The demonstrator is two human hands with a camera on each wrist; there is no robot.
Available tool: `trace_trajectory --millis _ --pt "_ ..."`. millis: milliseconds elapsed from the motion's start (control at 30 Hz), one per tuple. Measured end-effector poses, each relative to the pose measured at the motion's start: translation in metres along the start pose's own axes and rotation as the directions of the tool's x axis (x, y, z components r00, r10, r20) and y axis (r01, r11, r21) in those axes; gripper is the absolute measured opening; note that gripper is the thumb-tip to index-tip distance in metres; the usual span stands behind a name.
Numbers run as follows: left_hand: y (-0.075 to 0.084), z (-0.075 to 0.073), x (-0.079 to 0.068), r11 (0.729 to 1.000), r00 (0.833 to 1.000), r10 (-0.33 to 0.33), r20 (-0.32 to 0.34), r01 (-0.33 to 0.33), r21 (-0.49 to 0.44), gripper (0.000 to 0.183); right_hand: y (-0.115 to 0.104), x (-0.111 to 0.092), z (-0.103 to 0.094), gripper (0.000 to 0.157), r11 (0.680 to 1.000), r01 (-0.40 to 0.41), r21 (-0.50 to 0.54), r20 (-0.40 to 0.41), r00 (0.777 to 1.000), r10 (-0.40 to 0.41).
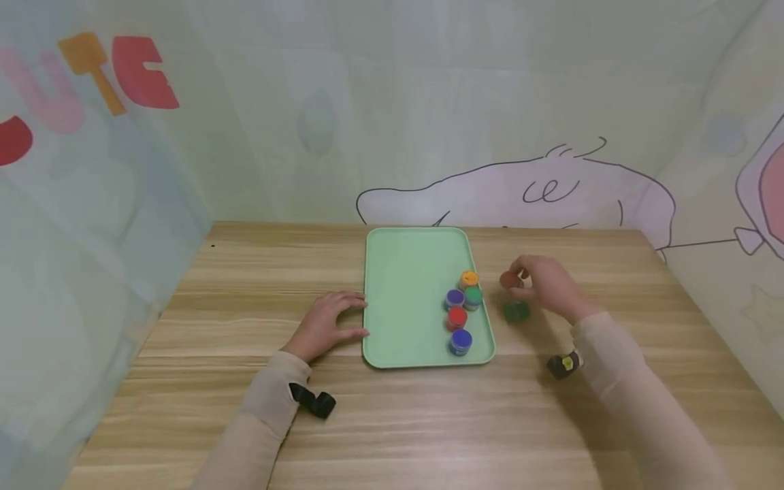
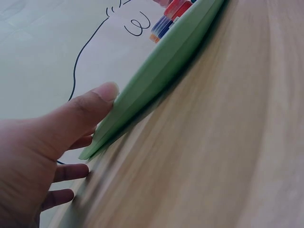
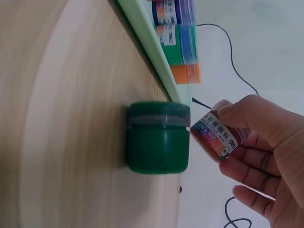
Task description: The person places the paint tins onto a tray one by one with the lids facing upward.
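My right hand (image 1: 551, 286) pinches a reddish-brown paint jar (image 3: 216, 133) between thumb and fingers, held above the table to the right of the tray. Just below it, a dark green paint jar (image 1: 516, 312) stands on the wood, looming large in the right wrist view. At the left rim of the light green tray (image 1: 404, 272), my left hand (image 1: 324, 323) rests with thumb and fingers spread along the edge. Inside the tray, toward its right side, sit an orange jar (image 1: 468, 280), a purple jar (image 1: 454, 299), a green jar (image 1: 473, 298), a red jar (image 1: 456, 318) and a blue jar (image 1: 461, 341).
The wooden table (image 1: 245, 272) runs back to a pale printed cloth (image 1: 263, 136) with cartoon drawings and letters. Each sleeve carries a black wrist camera, one on the left (image 1: 315, 401) and one on the right (image 1: 562, 365).
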State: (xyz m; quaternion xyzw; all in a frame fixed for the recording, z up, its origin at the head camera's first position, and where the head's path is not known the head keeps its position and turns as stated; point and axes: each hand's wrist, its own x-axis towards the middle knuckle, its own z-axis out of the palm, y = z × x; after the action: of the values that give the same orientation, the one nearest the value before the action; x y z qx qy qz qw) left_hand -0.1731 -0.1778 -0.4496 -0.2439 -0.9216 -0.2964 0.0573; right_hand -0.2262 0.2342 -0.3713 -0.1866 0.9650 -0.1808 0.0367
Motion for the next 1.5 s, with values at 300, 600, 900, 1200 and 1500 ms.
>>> trace_trajectory --millis 300,600,900,1200,1500 --pt "-0.002 0.001 -0.001 1.000 1.000 -0.003 -0.001 0.003 -0.004 0.052 -0.009 -0.014 0.007 0.027 0.998 0.033 0.050 -0.040 0.999 -0.031" --pt "-0.002 0.001 0.000 1.000 1.000 0.006 -0.003 -0.006 -0.007 0.052 -0.017 -0.023 0.015 0.027 0.997 0.022 0.079 -0.058 0.998 -0.017" --pt "-0.001 0.001 0.000 1.000 1.000 0.002 -0.006 -0.002 -0.011 0.052 -0.027 -0.029 0.024 0.024 0.986 0.073 0.149 -0.066 0.996 -0.064" --pt "0.002 -0.001 0.000 1.000 1.000 -0.008 0.000 0.008 -0.008 0.052 -0.032 -0.030 0.036 0.020 0.974 0.091 0.205 -0.068 0.995 -0.079" --pt "0.002 -0.002 0.000 1.000 1.000 -0.015 0.007 0.015 -0.008 0.051 -0.036 -0.030 0.046 0.025 0.982 0.081 0.169 -0.070 0.995 -0.070"
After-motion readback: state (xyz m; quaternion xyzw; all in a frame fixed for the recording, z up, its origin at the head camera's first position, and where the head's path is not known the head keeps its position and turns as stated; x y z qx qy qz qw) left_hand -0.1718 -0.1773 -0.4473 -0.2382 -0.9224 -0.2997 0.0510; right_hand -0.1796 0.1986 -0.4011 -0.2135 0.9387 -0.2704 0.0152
